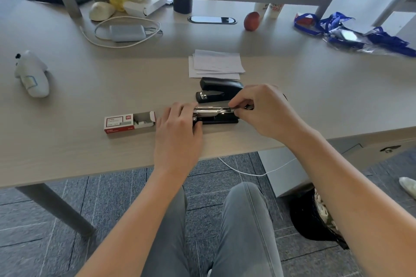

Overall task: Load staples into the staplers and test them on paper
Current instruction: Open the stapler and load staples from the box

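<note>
Our left hand [180,123] steadies the open stapler [216,116]; our right hand [258,110] pinches staples [234,108] along its left-right channel.

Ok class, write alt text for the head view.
Two hands work on an open black stapler at a desk's edge: left hand steadying it, right hand at its metal staple track. An opened staple box, second stapler and paper lie nearby.

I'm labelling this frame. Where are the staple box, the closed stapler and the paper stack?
staple box [119,122]: head view, red-and-white top face.
closed stapler [221,87]: head view, black top cover.
paper stack [217,62]: head view, top sheet.
</note>
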A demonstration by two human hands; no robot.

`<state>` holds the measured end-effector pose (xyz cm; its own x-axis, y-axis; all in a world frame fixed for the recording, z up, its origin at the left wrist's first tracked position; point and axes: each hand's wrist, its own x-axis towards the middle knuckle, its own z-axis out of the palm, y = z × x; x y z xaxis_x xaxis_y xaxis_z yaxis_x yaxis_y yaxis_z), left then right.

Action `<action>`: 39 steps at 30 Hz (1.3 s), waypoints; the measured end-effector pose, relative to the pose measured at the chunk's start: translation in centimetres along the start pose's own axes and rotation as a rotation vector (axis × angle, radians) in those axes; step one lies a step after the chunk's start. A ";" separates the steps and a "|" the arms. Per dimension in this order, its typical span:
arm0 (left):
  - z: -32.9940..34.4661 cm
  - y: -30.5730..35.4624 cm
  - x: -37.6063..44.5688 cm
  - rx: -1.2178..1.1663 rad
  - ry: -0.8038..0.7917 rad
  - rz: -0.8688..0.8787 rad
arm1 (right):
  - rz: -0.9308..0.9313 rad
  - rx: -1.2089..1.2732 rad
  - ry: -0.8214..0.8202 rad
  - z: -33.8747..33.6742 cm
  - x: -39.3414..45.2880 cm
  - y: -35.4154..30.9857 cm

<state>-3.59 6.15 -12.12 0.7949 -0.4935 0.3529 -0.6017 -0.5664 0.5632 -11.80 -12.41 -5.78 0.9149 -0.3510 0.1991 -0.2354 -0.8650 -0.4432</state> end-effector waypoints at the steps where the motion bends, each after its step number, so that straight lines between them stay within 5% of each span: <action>1: 0.0 0.0 0.0 -0.002 0.002 -0.001 | -0.004 -0.002 -0.003 0.0 0.0 0.0; 20: 0.0 0.0 0.0 0.005 0.000 0.001 | 0.024 0.033 0.018 0.3 0.1 -0.1; 39: -0.3 0.2 -0.1 0.006 -0.003 -0.005 | -0.141 -0.095 0.047 0.5 -0.4 -1.1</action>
<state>-3.77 6.26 -11.84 0.7976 -0.4929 0.3477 -0.5982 -0.5726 0.5606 -11.76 -11.16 -5.79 0.9252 -0.2384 0.2953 -0.1379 -0.9361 -0.3235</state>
